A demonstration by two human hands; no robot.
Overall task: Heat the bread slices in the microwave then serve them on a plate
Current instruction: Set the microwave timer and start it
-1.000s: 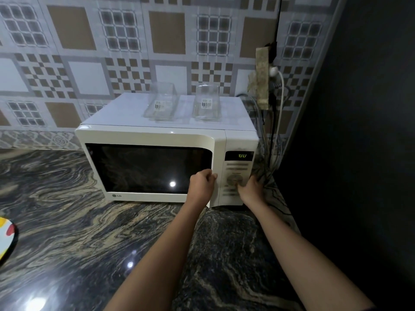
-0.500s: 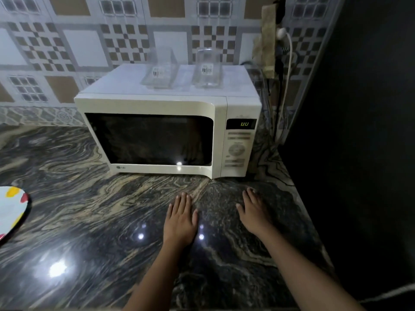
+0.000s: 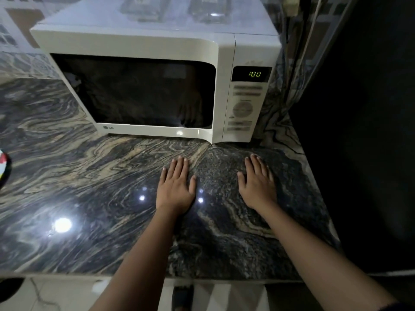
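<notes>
A white microwave (image 3: pixel 226 57) stands on the dark marbled counter (image 3: pixel 89 176) with its door closed and its window dark. Its green display (image 3: pixel 254 74) reads 1:00. No bread slices show; the inside is too dark to see. My left hand (image 3: pixel 176 189) lies flat on the counter in front of the door, fingers straight. My right hand (image 3: pixel 258 182) lies flat below the control panel (image 3: pixel 243 108), holding nothing. A colourful plate (image 3: pixel 4 168) peeks in at the far left edge.
Two clear containers (image 3: pixel 143 7) sit on top of the microwave, cut off by the frame's top edge. A dark wall (image 3: pixel 359 131) closes off the right side. Cables (image 3: pixel 314 23) hang behind the microwave at the right. The counter's front edge runs just below my forearms.
One second ago both hands were on the microwave's door edge and dial. They came down flat onto the counter. Since then the view has tilted down and closer; the hands have stayed still.
</notes>
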